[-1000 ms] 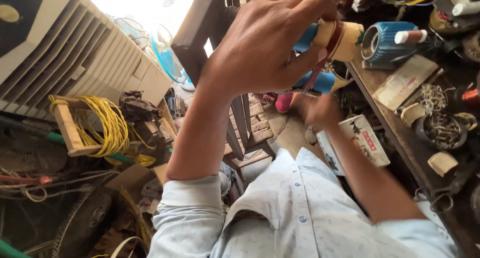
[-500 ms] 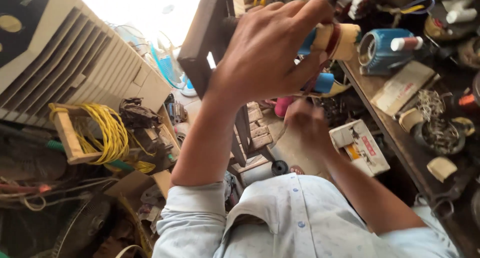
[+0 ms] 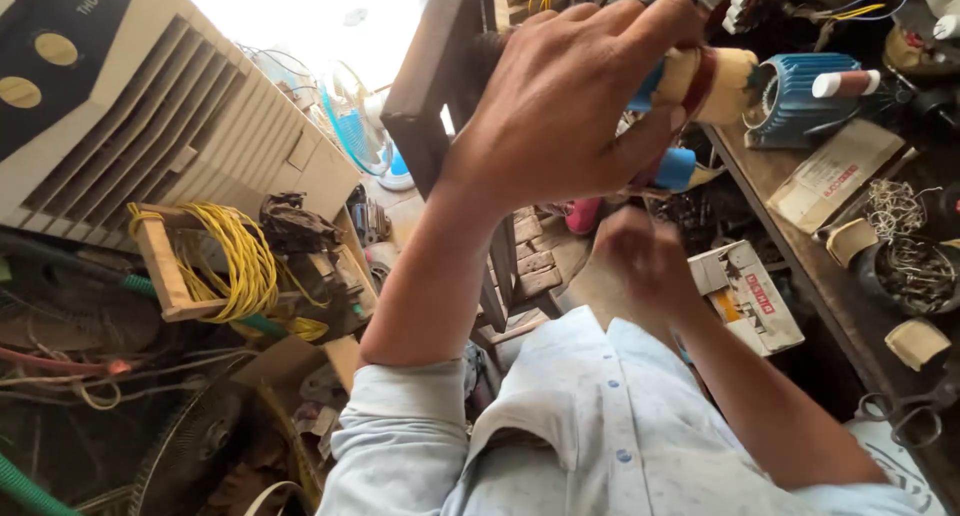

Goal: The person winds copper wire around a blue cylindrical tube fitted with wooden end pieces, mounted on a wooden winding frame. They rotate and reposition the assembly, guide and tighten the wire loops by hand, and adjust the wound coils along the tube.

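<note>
A crowded repair shop: an air cooler (image 3: 150, 126) far left, yellow wire (image 3: 235, 261) on a wooden frame, a cluttered desk (image 3: 800, 266) on the right. The left hand (image 3: 560, 106) is raised, its fingers pinching a cream roll of tape (image 3: 715, 81) with a blue core, near a blue motor (image 3: 800, 96). The right hand (image 3: 640, 266) sits lower and blurred; I cannot tell its grip. It seems tape is being drawn off; next needs a steady pull.

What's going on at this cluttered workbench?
A person in a pale blue shirt is working over a crowded bench. Their left hand holds up a cream spool with a dark red band. Their right hand, blurred, is lower down near a small white cardboard box.
</note>
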A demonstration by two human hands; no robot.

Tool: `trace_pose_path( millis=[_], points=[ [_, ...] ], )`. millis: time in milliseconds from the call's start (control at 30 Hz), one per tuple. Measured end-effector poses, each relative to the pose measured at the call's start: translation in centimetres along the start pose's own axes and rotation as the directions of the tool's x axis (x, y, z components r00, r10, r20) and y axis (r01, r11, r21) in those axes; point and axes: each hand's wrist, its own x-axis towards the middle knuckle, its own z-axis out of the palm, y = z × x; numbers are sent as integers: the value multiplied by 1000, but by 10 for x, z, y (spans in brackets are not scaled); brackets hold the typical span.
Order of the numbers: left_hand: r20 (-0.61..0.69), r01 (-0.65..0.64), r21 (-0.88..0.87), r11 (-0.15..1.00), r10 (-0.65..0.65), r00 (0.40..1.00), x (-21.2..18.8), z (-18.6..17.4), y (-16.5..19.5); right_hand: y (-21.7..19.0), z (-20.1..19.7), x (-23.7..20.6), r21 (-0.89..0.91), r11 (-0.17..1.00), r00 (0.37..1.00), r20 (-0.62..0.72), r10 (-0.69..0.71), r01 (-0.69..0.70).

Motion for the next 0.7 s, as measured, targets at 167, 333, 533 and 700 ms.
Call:
trace_pose_path(
  millis=[167, 333, 533, 700],
  points=[
    [59, -24, -17, 1000, 25, 998, 3, 8, 2, -63, -125, 6, -83, 940, 943, -4, -334, 332],
    [126, -39, -33, 999, 43, 991, 5, 6, 9, 62, -89, 75, 44, 999, 958, -286, -17, 30],
    [73, -41, 42, 998, 38, 997, 7, -2, 1, -42, -32, -29, -98, 982, 974, 177, -144, 163],
    [78, -123, -5, 992, 123, 989, -2, -2, 4, -40, -132, 57, -150, 966, 960, -150, -235, 213]
  ],
)
